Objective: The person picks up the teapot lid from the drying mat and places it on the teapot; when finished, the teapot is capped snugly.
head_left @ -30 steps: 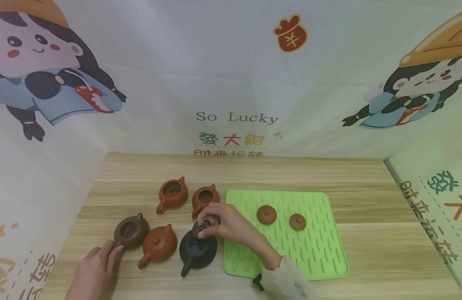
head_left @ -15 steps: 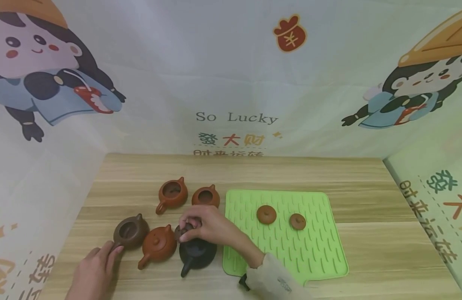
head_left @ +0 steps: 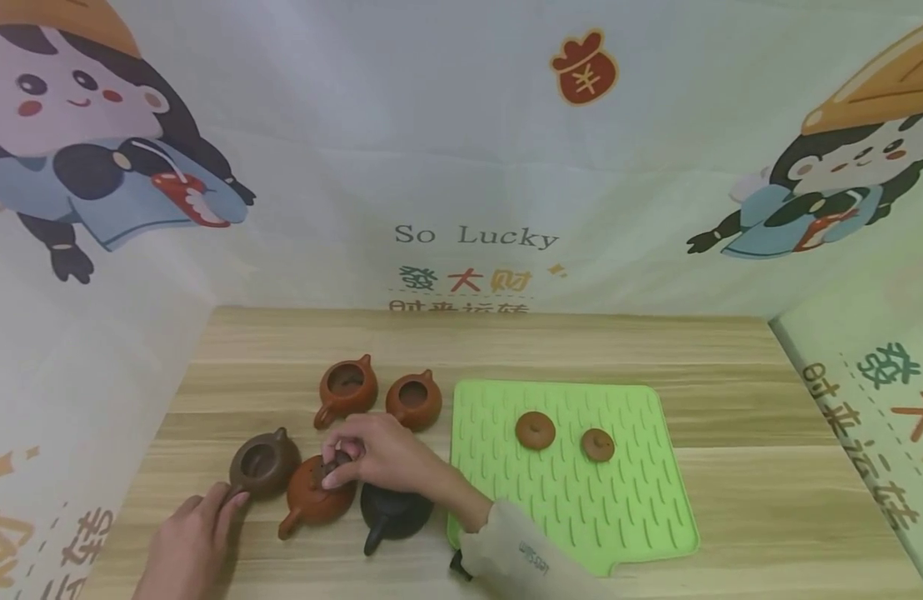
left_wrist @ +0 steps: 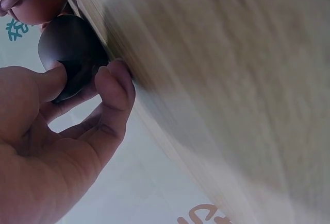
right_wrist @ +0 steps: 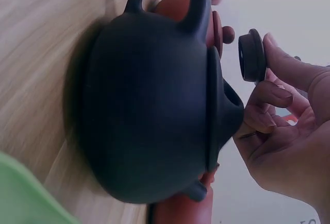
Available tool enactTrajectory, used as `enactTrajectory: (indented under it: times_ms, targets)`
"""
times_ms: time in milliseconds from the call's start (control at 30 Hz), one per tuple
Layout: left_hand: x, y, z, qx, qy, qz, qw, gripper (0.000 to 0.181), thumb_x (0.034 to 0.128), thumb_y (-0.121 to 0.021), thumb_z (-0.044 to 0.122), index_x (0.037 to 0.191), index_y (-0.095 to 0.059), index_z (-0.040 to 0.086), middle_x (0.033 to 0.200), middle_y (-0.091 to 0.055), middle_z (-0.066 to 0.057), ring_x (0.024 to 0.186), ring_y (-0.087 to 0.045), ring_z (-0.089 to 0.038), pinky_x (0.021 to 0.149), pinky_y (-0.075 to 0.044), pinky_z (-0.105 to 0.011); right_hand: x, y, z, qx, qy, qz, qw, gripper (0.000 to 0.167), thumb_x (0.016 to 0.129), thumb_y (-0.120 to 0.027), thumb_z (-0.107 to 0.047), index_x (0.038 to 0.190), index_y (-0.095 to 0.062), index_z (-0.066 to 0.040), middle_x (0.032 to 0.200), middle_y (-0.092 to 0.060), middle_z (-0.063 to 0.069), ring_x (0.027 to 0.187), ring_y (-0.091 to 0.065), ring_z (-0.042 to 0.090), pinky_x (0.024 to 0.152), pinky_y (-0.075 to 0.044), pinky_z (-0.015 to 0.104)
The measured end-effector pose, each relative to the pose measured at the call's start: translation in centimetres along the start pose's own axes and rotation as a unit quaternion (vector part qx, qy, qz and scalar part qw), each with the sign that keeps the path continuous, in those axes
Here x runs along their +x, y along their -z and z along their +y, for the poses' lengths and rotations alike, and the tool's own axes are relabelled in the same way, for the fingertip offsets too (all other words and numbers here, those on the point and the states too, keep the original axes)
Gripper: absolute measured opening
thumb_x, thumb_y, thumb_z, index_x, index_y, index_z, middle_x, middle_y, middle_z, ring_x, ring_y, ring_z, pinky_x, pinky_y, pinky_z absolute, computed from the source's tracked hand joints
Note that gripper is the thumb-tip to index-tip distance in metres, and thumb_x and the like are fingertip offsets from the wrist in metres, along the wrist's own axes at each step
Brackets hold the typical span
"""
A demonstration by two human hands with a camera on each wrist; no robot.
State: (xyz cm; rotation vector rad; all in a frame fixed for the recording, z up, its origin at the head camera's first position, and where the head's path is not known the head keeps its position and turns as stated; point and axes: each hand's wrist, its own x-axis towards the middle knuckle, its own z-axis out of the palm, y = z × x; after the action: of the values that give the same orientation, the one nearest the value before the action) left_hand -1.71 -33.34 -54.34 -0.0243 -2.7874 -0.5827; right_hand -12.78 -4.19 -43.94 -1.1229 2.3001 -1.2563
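Note:
My left hand (head_left: 182, 546) pinches the handle of a dark brown teapot (head_left: 286, 473), which stands on the table without a lid, its opening facing up. In the left wrist view, my thumb and fingers close on the dark pot (left_wrist: 72, 49) at its handle side. My right hand (head_left: 390, 457) pinches a small dark brown lid (right_wrist: 251, 56) by its top. It hovers over the reddish lidded teapot (head_left: 311, 507), apart from it in the right wrist view. Beside that pot, under my right wrist, sits a black lidded teapot (right_wrist: 149, 105).
Two reddish teapots without lids, one left (head_left: 364, 400) and one right (head_left: 424, 417), stand behind. A green ribbed mat (head_left: 581, 517) on the right bears an orange-brown lid (head_left: 535, 430) and a smaller brown lid (head_left: 598, 445). Printed cloth walls (head_left: 461, 167) enclose the wooden table (head_left: 769, 500).
My right hand has carried the dark brown lid leftward, from over the black teapot to over the reddish lidded teapot. The left hand stays on the dark brown teapot's handle.

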Motion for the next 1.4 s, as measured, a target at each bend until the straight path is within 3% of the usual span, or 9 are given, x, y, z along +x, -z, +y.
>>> enactTrajectory:
  times_ms: [67, 233, 333, 567, 633, 933, 1133, 1233, 1400]
  targets:
    - [0.0, -0.3, -0.1, 0.0, -0.003, 0.01, 0.9999, 0.019, 0.1113, -0.066, 0.019, 0.097, -0.059, 0.009, 0.067, -0.054, -0.003, 0.056, -0.058, -0.028, 0.049, -0.047, -0.048, 0.1, -0.1, -0.1, -0.004, 0.003, 0.002, 1.0, 0.024, 0.087, -0.094, -0.015, 0.099, -0.075, -0.007, 0.08, -0.054, -0.005, 0.075, -0.04, -0.006, 0.073, -0.036, 0.011]
    - [0.4, 1.4, 2.0, -0.008, 0.005, -0.005, 0.9999, 0.023, 0.1139, -0.062, 0.021, 0.098, -0.062, 0.004, 0.068, -0.055, -0.007, 0.059, -0.059, -0.034, 0.052, -0.049, -0.056, 0.6, -0.4, -0.1, -0.003, -0.001, 0.006, 1.0, 0.023, 0.088, -0.094, -0.015, 0.099, -0.075, -0.007, 0.079, -0.05, -0.007, 0.073, -0.039, -0.005, 0.072, -0.035, 0.011]
    - [0.4, 1.6, 2.4, 0.0, 0.01, -0.004, 0.9999, 0.023, 0.1134, -0.064, 0.022, 0.098, -0.062, 0.005, 0.068, -0.055, -0.005, 0.059, -0.06, -0.033, 0.053, -0.05, -0.056, 1.0, -0.6, -0.1, 0.004, -0.016, 0.005, 0.9998, 0.023, 0.089, -0.093, -0.016, 0.099, -0.075, -0.008, 0.078, -0.047, -0.01, 0.073, -0.039, -0.004, 0.071, -0.034, 0.012]
    - [0.0, -0.5, -0.5, -0.002, 0.001, 0.006, 1.0, 0.017, 0.1092, -0.07, 0.017, 0.098, -0.061, 0.008, 0.066, -0.052, -0.002, 0.056, -0.054, -0.022, 0.049, -0.044, -0.043, 2.0, -0.9, -0.3, -0.018, -0.033, 0.005, 0.9993, 0.023, 0.089, -0.094, -0.021, 0.1, -0.076, -0.013, 0.076, -0.046, -0.015, 0.072, -0.04, -0.005, 0.072, -0.036, 0.011]
    - [0.0, -0.5, -0.5, 0.003, 0.002, 0.005, 1.0, 0.016, 0.1083, -0.071, 0.016, 0.098, -0.062, 0.009, 0.066, -0.052, 0.0, 0.056, -0.053, -0.02, 0.049, -0.043, -0.04, 2.1, -1.0, -0.3, -0.023, -0.037, 0.005, 0.999, 0.023, 0.089, -0.095, -0.023, 0.1, -0.076, -0.013, 0.076, -0.047, -0.015, 0.071, -0.041, -0.005, 0.072, -0.036, 0.011]
    - [0.6, 2.9, 3.7, -0.004, 0.016, -0.021, 0.9997, 0.017, 0.1098, -0.067, 0.01, 0.096, -0.065, 0.001, 0.067, -0.053, -0.006, 0.059, -0.057, -0.025, 0.053, -0.048, -0.047, 2.8, -1.2, -0.5, -0.024, -0.036, 0.015, 0.9989, 0.022, 0.089, -0.094, -0.023, 0.099, -0.077, -0.015, 0.075, -0.049, -0.014, 0.071, -0.042, -0.005, 0.071, -0.036, 0.012]
    - [0.3, 1.1, 1.3, -0.01, 0.001, -0.001, 1.0, 0.017, 0.1095, -0.069, 0.014, 0.097, -0.064, 0.004, 0.067, -0.055, -0.005, 0.058, -0.059, -0.028, 0.052, -0.048, -0.05, 3.6, -1.4, -0.7, -0.051, -0.048, 0.013, 0.9975, 0.021, 0.092, -0.092, -0.028, 0.102, -0.077, -0.017, 0.077, -0.051, -0.014, 0.07, -0.043, -0.006, 0.069, -0.037, 0.011]
    - [0.1, 0.1, 0.0, -0.001, -0.008, 0.008, 0.9999, 0.017, 0.1091, -0.07, 0.016, 0.097, -0.063, 0.007, 0.066, -0.053, -0.001, 0.055, -0.054, -0.02, 0.049, -0.045, -0.043, 4.0, -1.5, -0.9, -0.062, -0.052, 0.011, 0.9967, 0.021, 0.093, -0.091, -0.029, 0.102, -0.076, -0.018, 0.077, -0.051, -0.014, 0.07, -0.043, -0.007, 0.069, -0.038, 0.01]
    - [0.1, 0.7, 1.1, -0.004, -0.001, 0.001, 1.0, 0.018, 0.1095, -0.069, 0.015, 0.096, -0.064, 0.005, 0.065, -0.053, -0.002, 0.056, -0.052, -0.018, 0.05, -0.047, -0.045, 4.5, -1.6, -1.1, -0.062, -0.051, 0.008, 0.9967, 0.022, 0.092, -0.092, -0.029, 0.102, -0.076, -0.017, 0.076, -0.049, -0.014, 0.07, -0.041, -0.007, 0.07, -0.037, 0.01]
